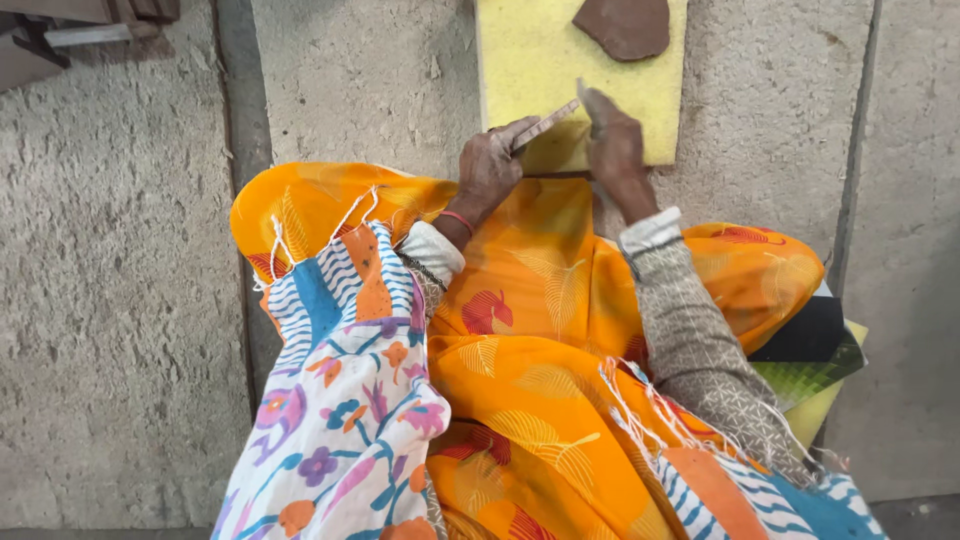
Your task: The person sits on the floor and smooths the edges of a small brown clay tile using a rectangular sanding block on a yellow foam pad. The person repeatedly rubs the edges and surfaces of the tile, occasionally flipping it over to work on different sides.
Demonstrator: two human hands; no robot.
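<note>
Left hand (488,165) fingers grip thin strip (546,125); right hand (613,143) fingers pinch it over yellow pad (530,60).

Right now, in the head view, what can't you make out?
- Yellow foam pad: top cut off by the frame edge.
- Brown slab: top cut off too.
- Thin flat strip: right end hidden behind right hand; material unclear.
- Left hand: palm side hidden.
- Dark block: partly hidden by orange cloth.

one yellow foam pad (530,60), one brown shard (625,25), one thin strip (545,125)
</note>
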